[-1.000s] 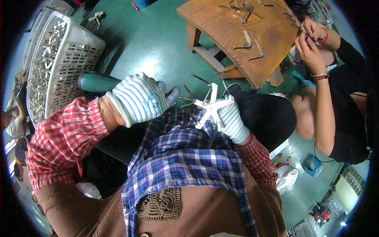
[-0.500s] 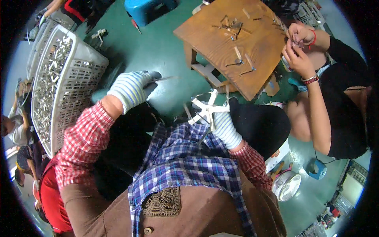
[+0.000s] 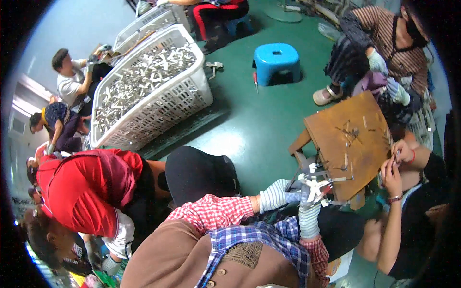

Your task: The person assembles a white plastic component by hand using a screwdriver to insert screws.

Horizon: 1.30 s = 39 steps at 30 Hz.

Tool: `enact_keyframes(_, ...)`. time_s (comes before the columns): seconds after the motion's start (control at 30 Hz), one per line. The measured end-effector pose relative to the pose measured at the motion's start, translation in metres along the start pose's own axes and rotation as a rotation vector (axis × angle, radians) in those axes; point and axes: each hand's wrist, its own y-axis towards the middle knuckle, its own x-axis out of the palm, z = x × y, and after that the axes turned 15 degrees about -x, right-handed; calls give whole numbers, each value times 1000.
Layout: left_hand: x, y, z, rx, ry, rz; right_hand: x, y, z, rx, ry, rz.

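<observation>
1. Setting: green floor (image 3: 249, 129), several people seated low around it. A white lattice basket (image 3: 158, 103) full of pale metal pieces stands at upper left; a blue plastic stool (image 3: 276, 62) at top centre.
2. A small brown wooden table (image 3: 348, 144) sits at right, tilted in this view, with a few small metal bits scattered on its top.
3. Left hand (image 3: 281, 196), in a striped work glove, reaches across to the white star-shaped part (image 3: 314, 185); fingers curled against it.
4. Right hand (image 3: 307, 204), also gloved, comes up from below; fingers closed around the same part.
5. The part is held just beside the near edge of the table, above the person's lap.
6. Another person's bare hands (image 3: 396, 163) work close together at the table's right side.
7. A person in a red shirt (image 3: 86, 185) bends over at left.
</observation>
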Motion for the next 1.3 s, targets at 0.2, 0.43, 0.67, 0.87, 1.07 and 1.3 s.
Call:
enact_keyframes(0.2,-82,3,75,-270,-105,432,-18,66,-21,608,864,-69)
enact_keyframes(0.43,-293,-1,144,200,-669,814,-12,17,-24,631,639,-522)
enact_keyframes(0.67,-210,-3,151,74,-539,377,-6,37,-31,687,953,-288)
enact_keyframes(0.87,-39,-9,106,-77,-388,198,-5,61,-55,408,993,-222)
enact_keyframes(1.07,9,-19,64,-69,-155,-109,-60,27,-55,515,753,-90)
enact_keyframes(1.3,36,4,83,-109,-446,-47,-189,-92,-70,853,391,455)
